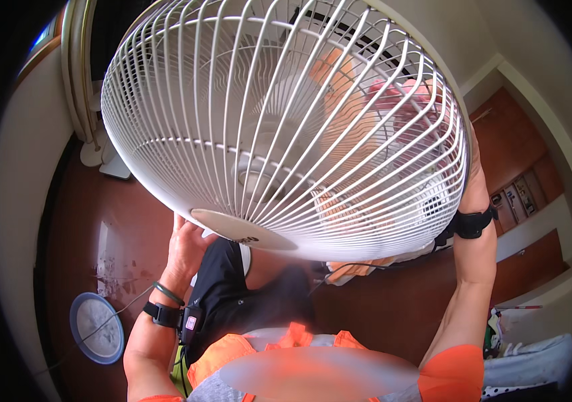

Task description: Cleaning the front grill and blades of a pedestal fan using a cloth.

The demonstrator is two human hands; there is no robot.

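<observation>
A large electric fan with a white wire guard (286, 151) fills the upper middle, tilted close before me. Its oval badge (243, 230) sits at the guard's lower edge. My left hand (188, 246) is under the lower left rim; part of its fingers is hidden behind the fan. My right hand (473, 171) is at the right rim, its fingers mostly hidden behind the guard, where pink cloth (406, 100) shows through the wires. Orange patterned cloth (359, 271) lies below and behind the fan. Both wrists wear black straps.
A blue-rimmed basin (73, 319) of whitish, foamy-looking water stands on the red-brown floor at lower left, a thin cable crossing over it. A wall and curtain (77, 70) are at left. Folded clothes (527, 367) lie at lower right, below wooden cabinet doors.
</observation>
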